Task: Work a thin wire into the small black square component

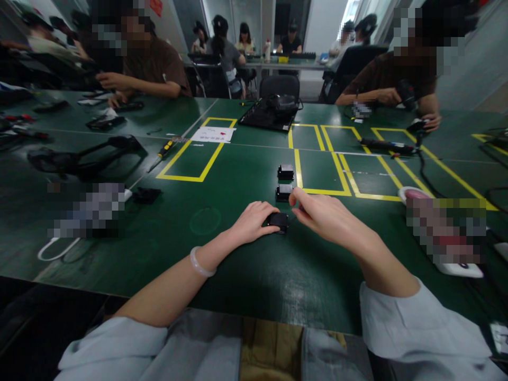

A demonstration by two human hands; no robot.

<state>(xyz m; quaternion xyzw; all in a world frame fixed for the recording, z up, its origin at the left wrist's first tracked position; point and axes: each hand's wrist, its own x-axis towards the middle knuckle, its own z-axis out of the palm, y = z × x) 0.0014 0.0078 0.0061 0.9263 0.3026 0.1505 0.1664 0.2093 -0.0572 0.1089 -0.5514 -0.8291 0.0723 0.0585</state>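
Green table [238,275]: L hand [252,222] pinches black block [279,221] from its left; R hand [323,216] just right, grip unclear.

The person wore a pale grey-blue top with loose sleeves [416,328], a pale glossy bangle [201,263] just behind the left hand [250,222], and tan cloth [270,349] at the lap.
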